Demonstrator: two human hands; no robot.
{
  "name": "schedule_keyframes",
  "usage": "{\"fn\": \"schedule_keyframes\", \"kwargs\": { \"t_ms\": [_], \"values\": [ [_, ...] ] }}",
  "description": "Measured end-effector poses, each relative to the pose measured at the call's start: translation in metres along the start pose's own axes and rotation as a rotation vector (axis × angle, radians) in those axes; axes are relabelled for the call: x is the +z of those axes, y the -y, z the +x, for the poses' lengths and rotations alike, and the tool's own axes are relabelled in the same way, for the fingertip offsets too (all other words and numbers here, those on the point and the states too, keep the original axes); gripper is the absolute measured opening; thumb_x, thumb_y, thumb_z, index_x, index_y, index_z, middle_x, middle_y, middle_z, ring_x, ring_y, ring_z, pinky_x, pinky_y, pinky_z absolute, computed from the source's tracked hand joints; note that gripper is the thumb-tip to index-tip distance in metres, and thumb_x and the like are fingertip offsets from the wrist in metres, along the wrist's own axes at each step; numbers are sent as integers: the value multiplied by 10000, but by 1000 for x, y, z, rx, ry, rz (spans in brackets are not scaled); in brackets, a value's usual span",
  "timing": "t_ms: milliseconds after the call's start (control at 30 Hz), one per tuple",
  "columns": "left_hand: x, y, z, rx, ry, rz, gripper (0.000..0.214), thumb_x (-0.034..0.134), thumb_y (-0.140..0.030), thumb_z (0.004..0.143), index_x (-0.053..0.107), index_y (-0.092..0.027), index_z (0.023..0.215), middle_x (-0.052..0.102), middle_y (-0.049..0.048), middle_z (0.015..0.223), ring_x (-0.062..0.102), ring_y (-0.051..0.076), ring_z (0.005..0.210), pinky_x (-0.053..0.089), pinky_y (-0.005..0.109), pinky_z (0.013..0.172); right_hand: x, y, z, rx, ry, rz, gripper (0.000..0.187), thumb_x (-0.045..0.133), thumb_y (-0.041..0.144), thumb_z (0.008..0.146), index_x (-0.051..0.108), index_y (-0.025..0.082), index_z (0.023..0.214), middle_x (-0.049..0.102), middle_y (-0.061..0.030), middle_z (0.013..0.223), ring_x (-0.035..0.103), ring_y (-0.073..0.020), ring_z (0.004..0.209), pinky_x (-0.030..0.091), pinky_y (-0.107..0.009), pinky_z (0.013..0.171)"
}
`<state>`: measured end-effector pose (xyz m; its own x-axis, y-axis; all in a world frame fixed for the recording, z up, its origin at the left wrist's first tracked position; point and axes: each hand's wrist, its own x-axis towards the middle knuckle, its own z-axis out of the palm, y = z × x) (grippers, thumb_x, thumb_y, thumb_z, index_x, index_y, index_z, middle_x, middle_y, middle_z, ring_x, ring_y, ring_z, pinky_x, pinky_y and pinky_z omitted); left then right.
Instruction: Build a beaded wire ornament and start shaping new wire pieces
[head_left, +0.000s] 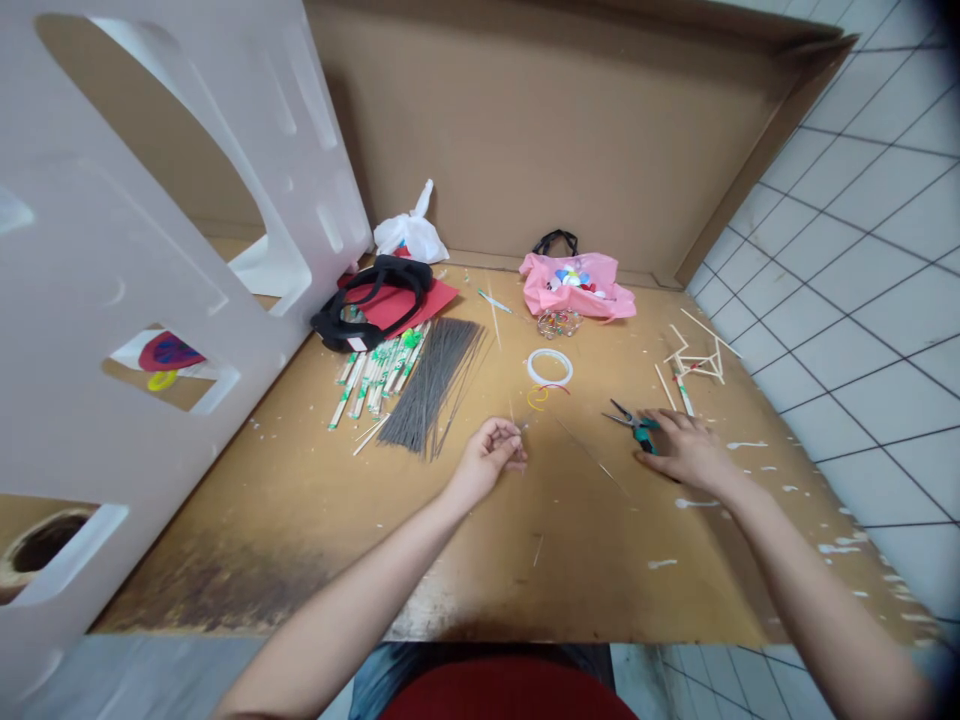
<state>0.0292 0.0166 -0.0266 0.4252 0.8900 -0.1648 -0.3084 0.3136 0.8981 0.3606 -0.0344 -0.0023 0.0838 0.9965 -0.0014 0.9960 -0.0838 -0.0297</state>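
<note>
My left hand (493, 448) is closed in a pinch just above the middle of the table. What its fingertips hold, if anything, is too small to make out. Farther right, my right hand (691, 448) lies palm down with fingers and thumb around the teal-and-black handles of a pair of pliers (640, 434), whose jaws are apart and point left. Between the hands a thin wire (592, 456) lies on the tabletop. Behind it are a white ring-shaped roll (550, 367) and a curled yellow piece (536, 400) with a red strand.
Left of my hands lie a bundle of grey wires (431, 390), wrapped sticks (386, 370) and a black head strap (375, 300) on red sheets. At the back sit a white bag (411, 238) and a pink bag (577, 290). A stick frame (697, 365) lies right; a white panel (150, 250) stands left.
</note>
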Motion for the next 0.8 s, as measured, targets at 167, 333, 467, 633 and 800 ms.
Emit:
{"fn": "schedule_keyframes", "kwargs": {
  "t_ms": [167,333,467,633,800],
  "values": [
    [0,-2,0,-32,36,-70,355,722,-363,629,485,-158,796,540,-37,683,588,97,631,517,258,623,13,-43,0,-13,215,-48,843,596,500,649,333,170,1379,389,-175,1382,446,-323,1197,377,-392,925],
    [-2,2,2,-5,43,-21,329,693,-365,657,472,-167,799,536,-29,701,591,110,657,500,268,645,4,-16,1,-42,173,-207,702,569,386,666,409,192,1321,533,-167,1212,557,-335,1012,411,-401,798],
    [-7,11,4,239,34,340,176,596,-298,743,470,-175,757,521,-6,744,546,114,703,446,257,680,-3,3,3,52,143,-324,427,476,277,728,547,180,1139,619,-154,975,605,-302,862,412,-360,662],
    [-12,19,7,456,116,714,53,515,-180,780,495,-170,732,504,17,781,480,126,740,388,243,677,-15,8,7,160,172,-101,401,464,381,749,561,164,1072,642,-141,950,618,-265,790,416,-323,625],
    [-9,18,9,206,138,360,154,590,-278,747,484,-166,745,509,-6,725,535,110,685,435,241,644,-40,33,-3,-12,240,372,497,474,287,715,476,201,1205,657,-65,972,608,-212,806,448,-305,718]
  ]
}}
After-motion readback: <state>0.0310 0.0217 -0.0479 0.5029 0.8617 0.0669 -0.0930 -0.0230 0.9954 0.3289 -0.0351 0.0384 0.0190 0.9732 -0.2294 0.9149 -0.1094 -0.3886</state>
